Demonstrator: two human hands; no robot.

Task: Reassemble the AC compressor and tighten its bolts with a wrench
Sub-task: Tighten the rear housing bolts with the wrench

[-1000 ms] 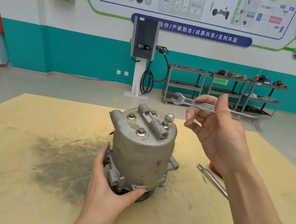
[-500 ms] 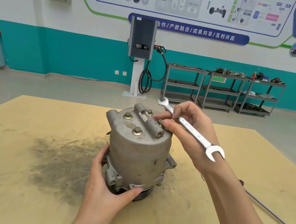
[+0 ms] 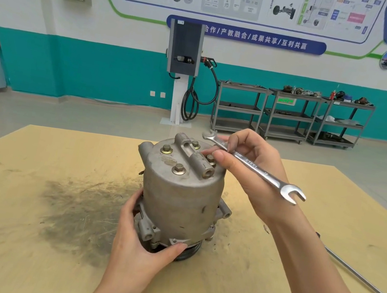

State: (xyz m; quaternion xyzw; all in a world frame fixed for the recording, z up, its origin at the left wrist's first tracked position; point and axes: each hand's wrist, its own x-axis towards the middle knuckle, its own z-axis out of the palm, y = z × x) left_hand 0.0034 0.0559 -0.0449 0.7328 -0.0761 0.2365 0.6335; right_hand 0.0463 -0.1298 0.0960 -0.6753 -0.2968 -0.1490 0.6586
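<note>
Steel wrench [image 3: 254, 166] over grey compressor [image 3: 181, 194]

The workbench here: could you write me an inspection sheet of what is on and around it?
Surface: yellow wooden table, with a dark scuffed stain.
Job's things: grey metal AC compressor upright on its pulley end; brass-coloured bolts on top; chrome double open-end wrench.
Clutter: long steel bar lying at the table's right.
Hands: left hand grips the compressor's base; right hand pinches the wrench, fingertips at a bolt.
Cables: black charger cable looped at the wall unit.
Surroundings: grey metal shelf carts, teal-and-white wall, posters.
</note>
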